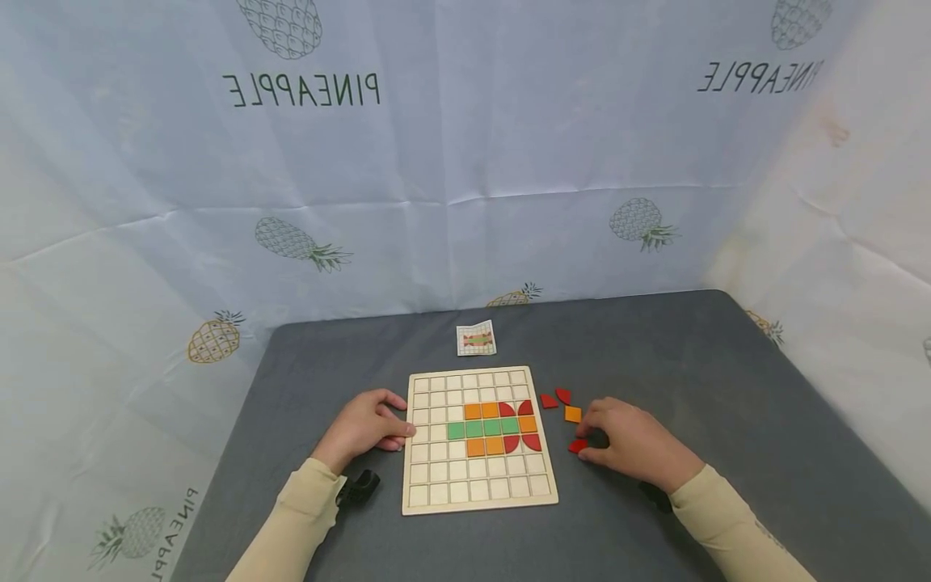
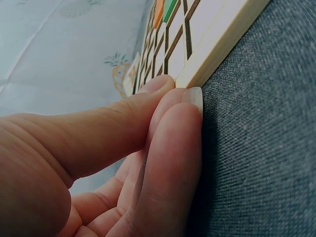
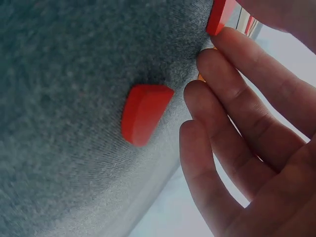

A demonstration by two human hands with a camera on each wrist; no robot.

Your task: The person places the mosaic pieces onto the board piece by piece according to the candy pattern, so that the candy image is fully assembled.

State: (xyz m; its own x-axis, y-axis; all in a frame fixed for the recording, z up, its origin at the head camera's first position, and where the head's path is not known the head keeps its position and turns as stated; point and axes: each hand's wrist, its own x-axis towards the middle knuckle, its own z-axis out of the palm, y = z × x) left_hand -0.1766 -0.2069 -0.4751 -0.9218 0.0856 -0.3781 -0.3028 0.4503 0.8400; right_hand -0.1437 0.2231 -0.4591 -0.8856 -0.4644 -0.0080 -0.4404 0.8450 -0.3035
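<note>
A wooden grid board (image 1: 480,493) lies on the dark cloth, with green squares (image 1: 473,429), orange squares (image 1: 474,447) and red quarter-round tiles (image 1: 532,442) set in its cells. My left hand (image 1: 364,428) pinches the board's left edge, thumb on top; the wrist view shows the fingertips against its side. Right of the board, my right hand (image 1: 636,444) pinches a red quarter-round tile (image 3: 219,17) between thumb and index finger, its other fingers loosely extended. Another red tile (image 3: 145,113) lies on the cloth below the palm, hidden by the hand in the head view.
Near the board's right edge lie two loose red tiles (image 1: 549,401) and an orange square tile (image 1: 573,414), close to the right hand's fingers. Behind the board is a small pattern card (image 1: 476,339). A pineapple-print curtain (image 1: 451,153) surrounds the grey table (image 1: 349,347).
</note>
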